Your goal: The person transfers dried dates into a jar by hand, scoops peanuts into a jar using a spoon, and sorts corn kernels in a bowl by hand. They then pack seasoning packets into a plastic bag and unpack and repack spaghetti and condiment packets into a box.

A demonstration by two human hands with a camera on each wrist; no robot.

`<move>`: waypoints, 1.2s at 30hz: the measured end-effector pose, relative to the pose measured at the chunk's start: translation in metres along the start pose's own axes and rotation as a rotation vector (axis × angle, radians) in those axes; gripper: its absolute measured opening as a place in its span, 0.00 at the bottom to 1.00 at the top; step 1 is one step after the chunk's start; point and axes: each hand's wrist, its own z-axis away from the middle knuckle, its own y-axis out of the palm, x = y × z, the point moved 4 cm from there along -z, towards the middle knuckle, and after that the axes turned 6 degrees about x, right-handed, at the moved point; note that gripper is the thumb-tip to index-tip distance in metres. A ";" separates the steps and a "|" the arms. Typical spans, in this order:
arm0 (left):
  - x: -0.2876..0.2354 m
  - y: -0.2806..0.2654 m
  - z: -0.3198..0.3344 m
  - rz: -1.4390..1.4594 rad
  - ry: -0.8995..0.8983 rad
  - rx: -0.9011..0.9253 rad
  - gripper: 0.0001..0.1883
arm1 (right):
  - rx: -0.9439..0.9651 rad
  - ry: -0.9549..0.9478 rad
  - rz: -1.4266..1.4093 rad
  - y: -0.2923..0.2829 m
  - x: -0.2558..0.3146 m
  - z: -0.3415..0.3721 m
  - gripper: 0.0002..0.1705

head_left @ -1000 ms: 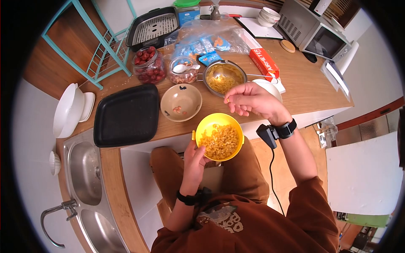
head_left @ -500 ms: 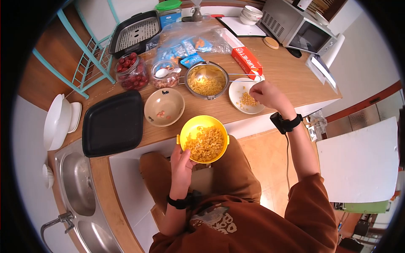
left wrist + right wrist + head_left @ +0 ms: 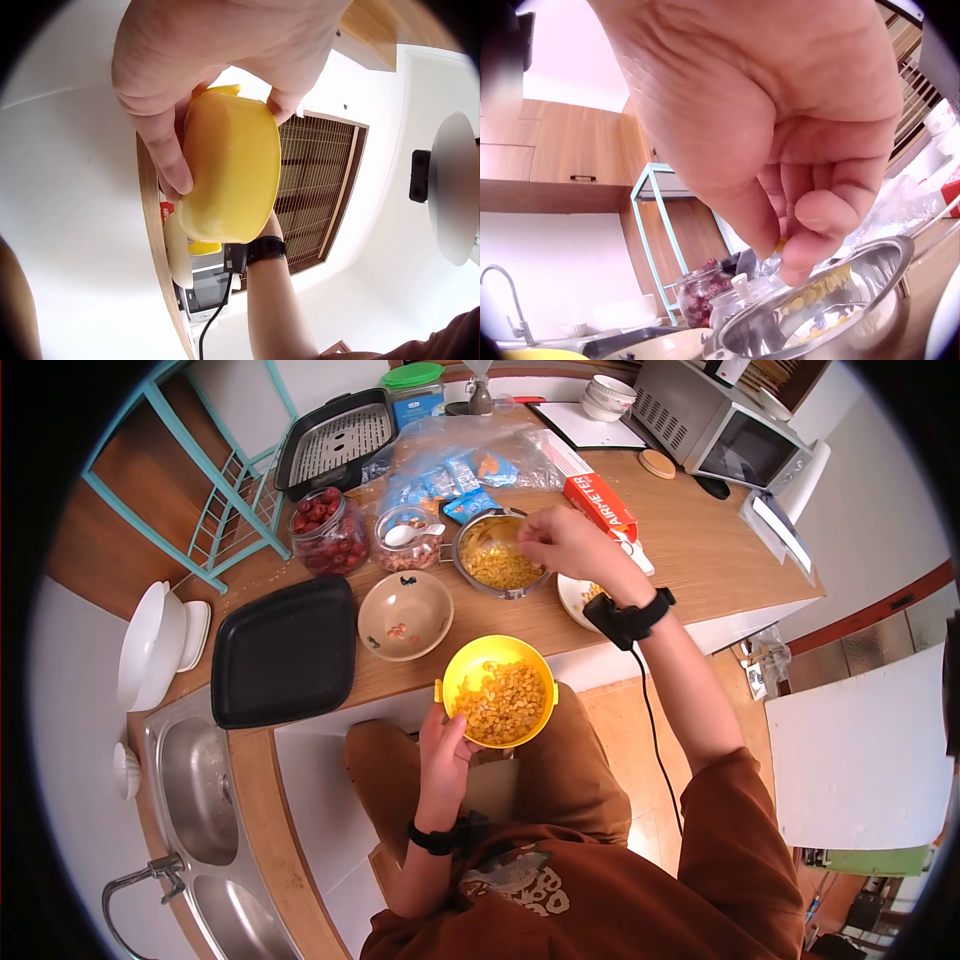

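Note:
My left hand (image 3: 445,755) grips a yellow bowl (image 3: 457,663) with small side handles, thumb at the rim and fingers along the outside. Yellow kernel-like pieces (image 3: 505,702) fill its bottom. The left wrist view shows the outer wall of this yellow bowl (image 3: 232,165) between fingers and thumb. Above a steel bowl (image 3: 510,594) with a wire handle is my right hand (image 3: 575,545), thumb and fingers pinched together. A bit of yellow, a small kernel-like piece (image 3: 781,245), shows at its fingertips. More yellow pieces lie inside the steel bowl. A white plate (image 3: 572,600) with yellow pieces is partly hidden under the right wrist.
A beige bowl (image 3: 432,622) with pinkish bits and a black tray (image 3: 283,655) stand on the left. Behind are a jar of red fruit (image 3: 330,535), a smaller jar (image 3: 408,545) with a white spoon, plastic bags (image 3: 450,455) and a red box (image 3: 602,508).
My right hand went to the white plate, then moved left over the steel bowl. The left hand keeps holding the yellow bowl, and the head view has shifted slightly.

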 end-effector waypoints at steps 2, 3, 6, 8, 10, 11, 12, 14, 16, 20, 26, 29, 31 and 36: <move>-0.002 0.001 0.001 -0.001 -0.008 0.003 0.27 | 0.016 0.005 0.043 0.005 -0.002 -0.006 0.11; -0.003 0.000 0.001 -0.002 -0.008 0.003 0.27 | -0.051 -0.040 0.114 0.002 0.005 -0.005 0.12; -0.006 -0.003 0.002 0.004 0.013 -0.014 0.27 | -0.068 -0.068 0.121 -0.007 0.028 0.011 0.13; -0.007 -0.003 0.001 0.010 0.009 -0.024 0.27 | -0.015 -0.047 0.054 -0.002 0.044 0.032 0.13; -0.008 -0.001 0.001 0.007 0.001 -0.009 0.27 | 0.131 -0.164 0.008 0.015 0.060 0.054 0.12; -0.008 0.000 0.001 0.001 -0.009 0.012 0.27 | 0.141 -0.241 0.046 0.029 0.063 0.064 0.12; -0.007 0.000 0.001 0.006 -0.007 0.006 0.27 | 0.152 -0.318 0.084 0.043 0.066 0.074 0.12; -0.006 0.001 0.002 0.071 0.011 -0.007 0.26 | 0.296 -0.186 0.160 0.062 0.086 0.092 0.14; -0.002 -0.002 0.003 0.049 0.008 -0.018 0.27 | 0.256 -0.288 0.286 0.088 0.081 0.101 0.15; -0.001 -0.004 0.004 -0.025 -0.001 -0.002 0.29 | 0.212 -0.206 0.444 0.109 0.076 0.107 0.12; 0.000 -0.002 0.006 -0.003 0.000 -0.011 0.30 | 0.227 -0.324 0.366 0.111 0.069 0.107 0.05; -0.003 0.000 0.006 0.006 0.009 -0.022 0.31 | 0.258 -0.253 0.225 0.099 0.067 0.099 0.08; -0.003 0.000 0.006 0.007 0.002 -0.014 0.31 | 0.335 -0.176 -0.019 0.085 0.068 0.094 0.07; 0.000 -0.002 0.005 0.017 -0.009 0.007 0.30 | 0.392 -0.025 -0.542 0.089 0.041 0.089 0.10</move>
